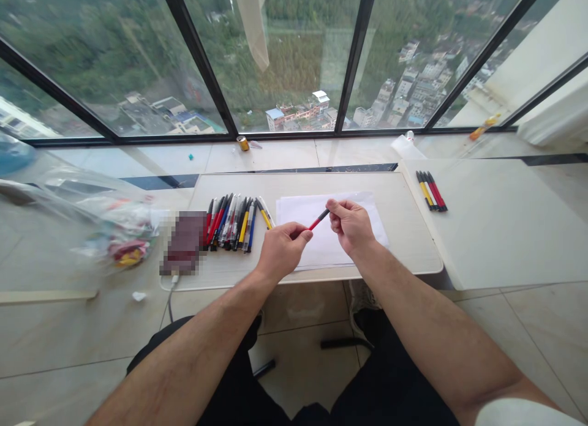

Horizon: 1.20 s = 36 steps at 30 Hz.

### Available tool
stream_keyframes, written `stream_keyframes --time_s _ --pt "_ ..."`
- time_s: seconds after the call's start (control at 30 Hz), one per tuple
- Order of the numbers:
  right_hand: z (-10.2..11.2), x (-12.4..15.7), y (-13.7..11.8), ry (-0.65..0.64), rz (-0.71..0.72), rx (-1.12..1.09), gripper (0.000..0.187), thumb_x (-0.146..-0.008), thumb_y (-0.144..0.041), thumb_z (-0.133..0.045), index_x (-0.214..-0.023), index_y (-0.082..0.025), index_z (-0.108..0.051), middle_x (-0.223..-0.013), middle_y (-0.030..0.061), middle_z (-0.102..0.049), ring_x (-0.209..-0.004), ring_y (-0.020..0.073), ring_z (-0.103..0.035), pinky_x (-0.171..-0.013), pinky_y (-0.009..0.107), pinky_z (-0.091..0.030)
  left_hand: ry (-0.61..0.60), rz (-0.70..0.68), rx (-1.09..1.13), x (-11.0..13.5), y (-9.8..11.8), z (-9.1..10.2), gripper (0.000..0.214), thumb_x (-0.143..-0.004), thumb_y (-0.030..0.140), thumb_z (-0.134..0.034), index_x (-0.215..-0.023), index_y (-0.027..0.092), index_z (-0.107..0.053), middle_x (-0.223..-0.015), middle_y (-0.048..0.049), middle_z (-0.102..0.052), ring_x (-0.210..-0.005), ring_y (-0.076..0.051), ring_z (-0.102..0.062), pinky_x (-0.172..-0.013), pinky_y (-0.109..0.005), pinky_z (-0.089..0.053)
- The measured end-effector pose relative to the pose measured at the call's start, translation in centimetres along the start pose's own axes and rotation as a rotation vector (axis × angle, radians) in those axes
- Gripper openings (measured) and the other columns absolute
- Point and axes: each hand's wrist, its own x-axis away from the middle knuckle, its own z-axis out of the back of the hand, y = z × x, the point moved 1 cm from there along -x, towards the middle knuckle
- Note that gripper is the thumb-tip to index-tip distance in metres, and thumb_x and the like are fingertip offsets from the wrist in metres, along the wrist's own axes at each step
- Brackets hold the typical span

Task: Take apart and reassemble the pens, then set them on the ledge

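Observation:
A red pen with a black end (318, 220) is held between my two hands over the white paper (321, 248). My left hand (285, 245) pinches its red end, while the fingers of my right hand (348, 221) close on the black end. To the left of the paper lies a row of several pens (232, 223) in red, blue, black, yellow and clear. A yellow and black pen (264, 213) and a white one rest beside my left hand. Further right, a small group of pens (430, 191) in yellow, white and red lies side by side.
The low table (358, 176) stands before a large window. A pixelated dark red object (184, 242) with a cable sits at its left edge. Plastic bags (124, 218) lie to the left, a white board (496, 230) to the right. A gold can (243, 143) stands by the window.

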Motion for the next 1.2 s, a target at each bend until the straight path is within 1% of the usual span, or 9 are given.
stream_keyframes --time_s 0.1,0.23,0.47,0.7,0.83,1.1,1.13,1.2 --pt "-0.1 0.1 -0.1 -0.017 0.032 -0.013 0.042 -0.059 -0.040 -0.085 -0.060 -0.018 -0.050 -0.047 -0.0056 -0.048 -0.040 0.0037 -0.034 -0.036 0.019 -0.021 -0.048 0.086 0.138 -0.1 -0.3 -0.4 0.016 -0.073 0.034 -0.067 -0.068 0.019 -0.071 -0.056 -0.0002 -0.059 -0.053 -0.013 -0.048 -0.055 -0.027 -0.037" --pt "-0.1 0.2 -0.3 -0.052 0.062 -0.001 0.041 -0.058 -0.040 -0.085 -0.058 -0.018 -0.050 -0.045 -0.0059 -0.047 -0.038 0.0036 -0.034 -0.036 0.020 -0.020 -0.143 0.201 0.366 -0.2 -0.6 -0.8 0.018 -0.070 0.035 -0.070 -0.069 0.016 -0.069 -0.057 -0.0013 -0.059 -0.051 -0.011 -0.045 -0.051 -0.025 -0.034" --pt "0.3 0.1 -0.7 -0.145 0.098 -0.003 0.040 -0.061 -0.039 -0.086 -0.058 -0.018 -0.052 -0.043 -0.0066 -0.045 -0.038 0.0034 -0.034 -0.036 0.020 -0.020 -0.280 0.295 0.642 0.1 -0.4 -1.1 0.025 -0.066 0.035 -0.077 -0.066 0.012 -0.067 -0.055 -0.0027 -0.056 -0.049 -0.008 -0.042 -0.047 -0.024 -0.029" --pt "0.5 0.4 -1.3 -0.239 0.121 -0.014 0.037 -0.065 -0.037 -0.084 -0.059 -0.018 -0.054 -0.044 -0.0065 -0.046 -0.038 0.0036 -0.035 -0.036 0.020 -0.020 -0.441 0.410 0.803 0.5 0.2 -0.7 0.026 -0.068 0.033 -0.077 -0.066 0.010 -0.066 -0.051 -0.0030 -0.054 -0.044 -0.007 -0.042 -0.046 -0.022 -0.026" --pt "0.5 0.7 -1.6 -0.265 0.114 0.006 0.036 -0.067 -0.038 -0.083 -0.059 -0.018 -0.053 -0.045 -0.0062 -0.047 -0.039 0.0040 -0.034 -0.037 0.020 -0.020 -0.500 0.444 0.856 0.7 0.3 -0.6 0.024 -0.069 0.031 -0.077 -0.067 0.009 -0.066 -0.052 -0.0036 -0.054 -0.045 -0.008 -0.044 -0.047 -0.021 -0.027" --pt "0.6 0.3 -1.6 -0.266 0.093 0.010 0.037 -0.065 -0.040 -0.083 -0.059 -0.018 -0.053 -0.047 -0.0061 -0.044 -0.041 0.0046 -0.033 -0.039 0.022 -0.021 -0.462 0.409 0.853 0.7 0.2 -0.8 0.025 -0.069 0.032 -0.078 -0.068 0.010 -0.066 -0.054 -0.0037 -0.055 -0.045 -0.008 -0.044 -0.047 -0.021 -0.028" --pt "0.6 0.3 -1.6 -0.259 0.085 0.013 0.036 -0.065 -0.040 -0.083 -0.060 -0.018 -0.054 -0.047 -0.0061 -0.044 -0.042 0.0049 -0.033 -0.040 0.022 -0.021 -0.446 0.400 0.851 0.6 0.2 -0.8 0.025 -0.069 0.032 -0.078 -0.067 0.010 -0.066 -0.054 -0.0035 -0.056 -0.046 -0.008 -0.044 -0.047 -0.022 -0.029" --pt "0.4 0.4 -1.5 -0.246 0.065 0.035 0.033 -0.066 -0.043 -0.082 -0.067 -0.018 -0.061 -0.048 -0.0064 -0.043 -0.044 0.0055 -0.033 -0.041 0.022 -0.021 -0.375 0.373 0.853 0.5 0.1 -0.9 0.026 -0.068 0.033 -0.079 -0.067 0.012 -0.065 -0.057 -0.0033 -0.058 -0.047 -0.008 -0.045 -0.048 -0.022 -0.031"
